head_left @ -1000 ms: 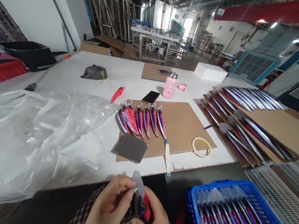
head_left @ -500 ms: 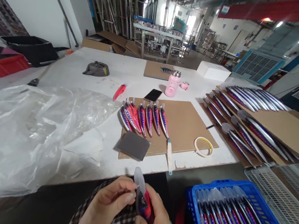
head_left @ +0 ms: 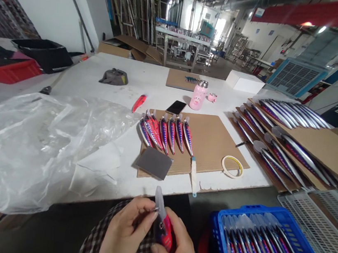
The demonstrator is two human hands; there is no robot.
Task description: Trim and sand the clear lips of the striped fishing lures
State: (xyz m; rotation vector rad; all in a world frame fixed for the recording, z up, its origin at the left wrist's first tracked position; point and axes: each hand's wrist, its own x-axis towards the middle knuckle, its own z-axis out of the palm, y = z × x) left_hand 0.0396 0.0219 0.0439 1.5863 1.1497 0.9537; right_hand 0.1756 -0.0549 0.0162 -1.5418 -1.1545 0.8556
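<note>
Over my lap, my right hand (head_left: pixel 176 243) is wrapped round a fishing lure (head_left: pixel 162 229) with a red and dark body and a clear diving lip pointing up. My left hand (head_left: pixel 131 225) is closed in a pinch at the base of that lip, by a small metal loop; whether the fingertips grip the loop or something else is hard to make out. On the table ahead, several striped lures (head_left: pixel 163 132) lie side by side on a cardboard sheet (head_left: pixel 213 140). A dark grey flat pad (head_left: pixel 154 163) and a taped thin blade tool (head_left: pixel 193 175) lie at its front edge.
At right stands a blue basket (head_left: pixel 216 236) full of lures, beside stacked cardboard layers (head_left: pixel 324 151) bearing more lures. A tape roll (head_left: pixel 232 166), phone (head_left: pixel 176 107), pink bottle (head_left: pixel 199 95), red lure (head_left: pixel 139 103) and cap (head_left: pixel 114 76) lie on the table. Plastic sheeting (head_left: pixel 45 139) covers the left.
The lure in my right hand has turned slightly, its lip now more edge-on. My left fingertips have moved slightly closer to the base of the lip. The view has shifted a little.
</note>
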